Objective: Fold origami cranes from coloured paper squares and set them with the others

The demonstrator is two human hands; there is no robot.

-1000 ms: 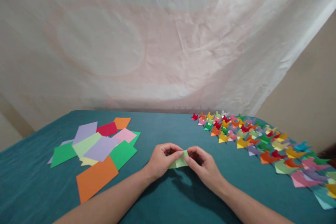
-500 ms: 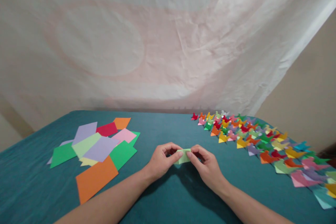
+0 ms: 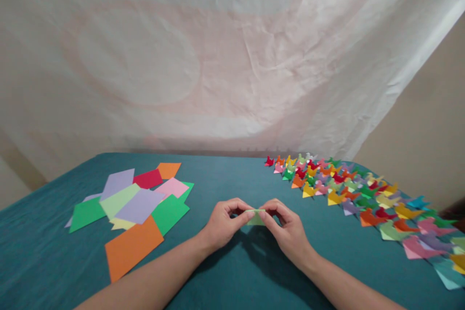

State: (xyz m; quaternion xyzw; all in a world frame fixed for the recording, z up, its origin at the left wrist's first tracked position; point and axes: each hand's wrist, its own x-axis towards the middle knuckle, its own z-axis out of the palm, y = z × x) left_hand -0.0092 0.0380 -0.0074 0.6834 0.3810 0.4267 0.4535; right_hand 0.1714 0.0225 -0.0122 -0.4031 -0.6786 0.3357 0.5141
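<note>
A small folded piece of light green paper (image 3: 256,219) is pinched between my two hands, above the middle of the table. My left hand (image 3: 227,223) grips its left end between thumb and fingers. At the right end, my right hand (image 3: 283,225) holds it the same way. The paper's top edge runs level between the two thumbs, and its ends are hidden behind the fingers.
Loose sheets of coloured paper overlap on the left, with an orange sheet (image 3: 134,248) nearest me. Rows of folded paper birds (image 3: 336,197) cover the right side. A teal cloth (image 3: 218,174) covers the table, and a pale hanging sheet (image 3: 225,58) stands behind it.
The green paper has tilted, so its face looks narrower and its top edge shows as a straight line. My hands have shifted only slightly, still gripping both ends.
</note>
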